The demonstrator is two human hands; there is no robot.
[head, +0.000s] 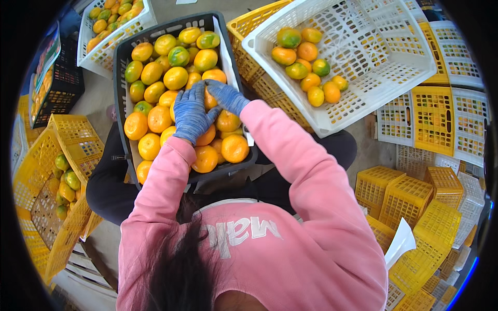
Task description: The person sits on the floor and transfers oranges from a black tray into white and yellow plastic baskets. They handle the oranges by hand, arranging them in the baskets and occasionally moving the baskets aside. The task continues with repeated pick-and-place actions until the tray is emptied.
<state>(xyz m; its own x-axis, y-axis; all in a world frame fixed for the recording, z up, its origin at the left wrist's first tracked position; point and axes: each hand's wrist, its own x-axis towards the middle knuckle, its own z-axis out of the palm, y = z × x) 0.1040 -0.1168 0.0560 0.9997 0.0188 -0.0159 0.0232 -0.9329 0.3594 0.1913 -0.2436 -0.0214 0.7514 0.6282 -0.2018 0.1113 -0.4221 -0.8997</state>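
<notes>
A black plastic crate (121, 97) with a pale liner stands before me, filled with orange and green-tinged citrus fruits (176, 78). My left hand (192, 113), in a blue knitted glove, lies palm down on the fruits near the crate's middle. My right hand (225, 95), gloved alike, rests over an orange fruit (210, 98) beside the left fingertips; its own fingertips are partly hidden. Whether either hand grips a fruit does not show. To the right, a tilted white plastic crate (373, 105) holds a small group of citrus fruits (307, 51).
A yellow crate (268, 87) supports the white one. At left are an open yellow crate (74, 229) with greenish fruits and a black crate (64, 87). Another white crate (113, 50) of fruit stands at top left. Stacked crates (432, 120) and tumbled yellow crates (406, 194) lie at right.
</notes>
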